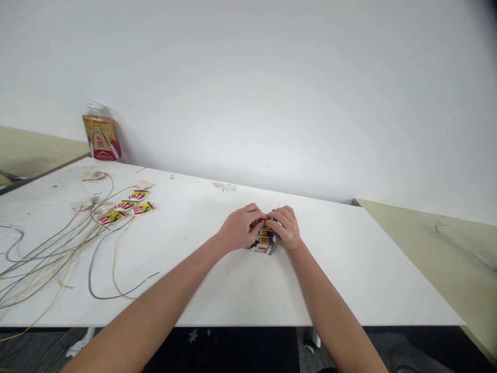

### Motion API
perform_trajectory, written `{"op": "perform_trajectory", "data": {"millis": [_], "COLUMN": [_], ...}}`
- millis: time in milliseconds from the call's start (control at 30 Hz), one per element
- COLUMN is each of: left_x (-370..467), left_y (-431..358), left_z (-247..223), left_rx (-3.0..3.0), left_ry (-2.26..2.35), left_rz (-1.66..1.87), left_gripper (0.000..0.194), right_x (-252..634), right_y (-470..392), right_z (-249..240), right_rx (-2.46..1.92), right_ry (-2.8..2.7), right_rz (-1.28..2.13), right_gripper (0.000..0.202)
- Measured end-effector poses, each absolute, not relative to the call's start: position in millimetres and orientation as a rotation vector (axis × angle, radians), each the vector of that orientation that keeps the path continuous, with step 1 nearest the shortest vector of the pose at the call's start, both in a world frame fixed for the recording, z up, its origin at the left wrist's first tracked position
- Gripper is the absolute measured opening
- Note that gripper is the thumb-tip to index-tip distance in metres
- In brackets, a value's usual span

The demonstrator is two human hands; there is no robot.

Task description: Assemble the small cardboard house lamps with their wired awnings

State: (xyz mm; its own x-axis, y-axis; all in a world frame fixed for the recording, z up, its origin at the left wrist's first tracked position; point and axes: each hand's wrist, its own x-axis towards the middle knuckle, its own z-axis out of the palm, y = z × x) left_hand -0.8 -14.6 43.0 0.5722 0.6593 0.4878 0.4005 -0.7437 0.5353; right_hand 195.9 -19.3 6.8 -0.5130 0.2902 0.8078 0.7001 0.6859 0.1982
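Observation:
A small model (264, 241) with a colourful printed house front, windows and some red near its top stands on the white table, partly hidden by my fingers. My left hand (241, 226) is closed on its left side, fingertips at the top edge. From the other side, my right hand (286, 228) grips its top and a grey piece (275, 245) along its right side. The fingertips of both hands nearly meet at the top, so whatever small part lies between them cannot be made out.
Several cords (58, 254) lie tangled on the left of the white table (209, 290). Among them are red, white and yellow printed pieces (125, 205). A gold and red bottle (101, 135) stands at the far left corner by the wall (248, 93).

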Motion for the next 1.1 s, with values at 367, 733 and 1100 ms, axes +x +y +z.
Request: {"op": "perform_trajectory", "data": {"millis": [367, 733, 1100], "left_x": [-1.8, -2.9, -0.8], "left_y": [-11.4, -11.6, -10.9], "left_z": [45.2, 45.7, 45.9], "left_rx": [2.468, 2.494, 2.487], "left_ry": [0.875, 0.902, 0.915], "left_rz": [0.905, 0.872, 0.866], "left_gripper": [0.020, 0.020, 0.021], "right_x": [192.4, 191.2, 192.5], "right_y": [-18.0, -18.0, -19.5], "right_z": [13.5, 12.0, 14.5], "right_rx": [-0.709, -0.742, -0.711], "right_ry": [-2.099, -2.104, -2.094], "right_rz": [-0.641, -0.615, -0.611], "right_gripper": [0.013, 0.013, 0.012]}}
